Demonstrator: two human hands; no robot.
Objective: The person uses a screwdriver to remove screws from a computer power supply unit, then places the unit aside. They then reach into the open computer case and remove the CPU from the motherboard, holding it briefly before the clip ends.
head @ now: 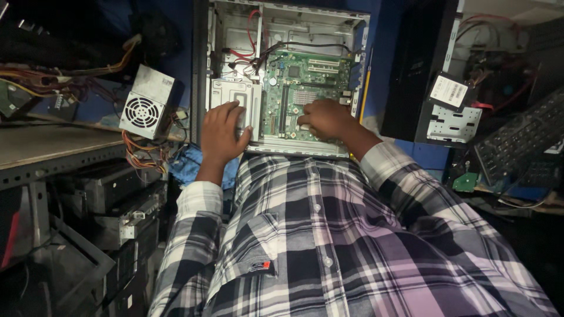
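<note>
An opened computer case [200, 70] of grey sheet metal is seen lying on its side in front of the person, its side panel off. Inside it a green board [305, 88] is laid flat, studded with slots, a finned square heatsink and small round capacitors; red and black cables [254, 35] are looped across the upper part. The left hand [222, 130] is spread flat, fingers apart, on a pale metal drive cage [232, 94] at the case's left side; nothing is gripped by it. The right hand [325, 119] is curled loosely over the lower edge of the board, fingertips pressed down; whether something small is pinched there cannot be told. The near rim of the case is hidden in part by a plaid shirt [329, 235]. To the left, a boxy power supply [147, 103] with a round fan grille is propped on a shelf [53, 149], a bundle of coloured wires trailing from it. A blue cloth [188, 164] is crumpled under the left wrist. To the right a black tower [417, 64], a perforated bracket [449, 123] and a black keyboard [523, 138] are stacked.
</note>
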